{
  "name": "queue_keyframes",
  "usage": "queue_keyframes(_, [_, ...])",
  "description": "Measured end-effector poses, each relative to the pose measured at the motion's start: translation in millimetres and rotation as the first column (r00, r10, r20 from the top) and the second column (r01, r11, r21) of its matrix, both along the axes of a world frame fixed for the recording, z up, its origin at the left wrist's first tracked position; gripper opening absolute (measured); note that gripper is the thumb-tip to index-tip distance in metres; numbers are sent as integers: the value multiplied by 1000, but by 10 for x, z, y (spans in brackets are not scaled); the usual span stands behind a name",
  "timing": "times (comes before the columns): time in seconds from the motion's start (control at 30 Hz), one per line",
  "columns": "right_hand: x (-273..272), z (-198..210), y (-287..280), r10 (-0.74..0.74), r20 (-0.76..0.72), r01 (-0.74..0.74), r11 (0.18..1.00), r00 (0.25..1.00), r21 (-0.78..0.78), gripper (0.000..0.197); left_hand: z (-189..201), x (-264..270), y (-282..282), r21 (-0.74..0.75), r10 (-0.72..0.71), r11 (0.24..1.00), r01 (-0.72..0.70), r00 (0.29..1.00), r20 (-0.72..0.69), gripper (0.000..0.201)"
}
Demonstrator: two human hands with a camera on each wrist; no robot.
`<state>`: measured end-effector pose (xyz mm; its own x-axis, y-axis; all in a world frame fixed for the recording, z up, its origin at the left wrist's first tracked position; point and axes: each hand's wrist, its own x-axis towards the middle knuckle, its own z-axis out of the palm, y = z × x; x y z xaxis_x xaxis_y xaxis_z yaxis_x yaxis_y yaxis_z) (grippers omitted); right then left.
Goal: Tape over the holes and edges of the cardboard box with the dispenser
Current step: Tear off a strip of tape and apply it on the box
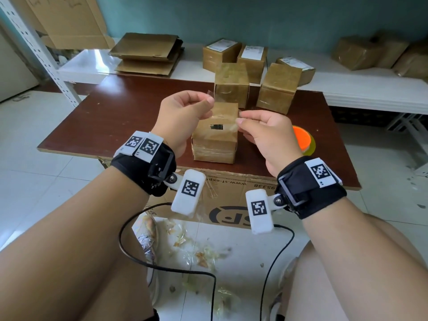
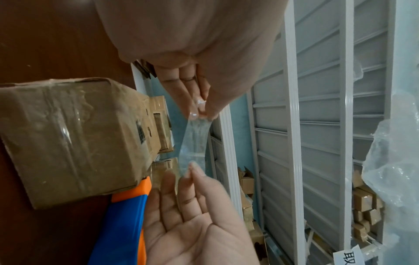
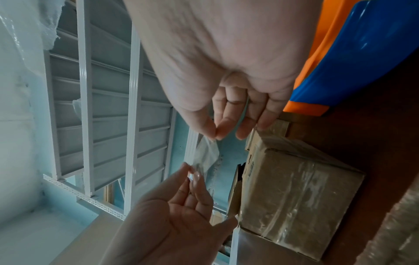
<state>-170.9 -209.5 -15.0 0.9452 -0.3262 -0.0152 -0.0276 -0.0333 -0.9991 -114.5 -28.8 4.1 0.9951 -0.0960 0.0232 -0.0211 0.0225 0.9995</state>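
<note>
Where boxes (image 1: 232,83) crowd, brown table (image 1: 111,117), white shelving (image 1: 53,59)

The big carton (image 1: 231,205) under the tabletop reads, upside down, "www.sf-expr…", "95338" and "SF".

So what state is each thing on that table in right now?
Strip of clear tape: stretched between both hands, above the box.
Left hand: pinching one end.
Right hand: pinching the other end.
Cardboard box: upright, hole on top uncovered.
Dispenser: lying on the table, unheld.
</note>
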Motion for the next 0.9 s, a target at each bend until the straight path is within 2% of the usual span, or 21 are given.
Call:
queue_keyframes(0.13, [24,-29,120,-35,22,35,999,999,7,13,-39,22,-75,-24,19,999,-21,998,-66,10])
queue_keyframes(0.3, [-3,-7,170,-74,-14,74,995,997,61,19,-44,31,-66,-48,38,998,-45,989,-142,10])
queue_keyframes(0.47, [-127,18,152,-35,-70,45,988,997,146,17,-59,-8,-34,-36,44,998,-48,993,-114,8])
queue_keyframes(0.57, [-187,-10,184,-50,-39,55,988,998,144,16,-54,-40,-41,-32,37,999,-40,996,-77,9])
queue_keyframes(0.67, [-182,-20,197,-107,69,100,991,992,92,16,-67,-61,-54,-32,76,997,-75,997,25,7])
queue_keyframes(0.8, [-146,22,191,-140,241,141,990,960,14,22,-31,-103,-67,-34,146,989,-143,938,315,4])
queue_keyframes(0.9, [-143,65,164,-118,318,138,990,941,-41,29,-11,-112,-68,-82,200,980,-183,910,363,5])
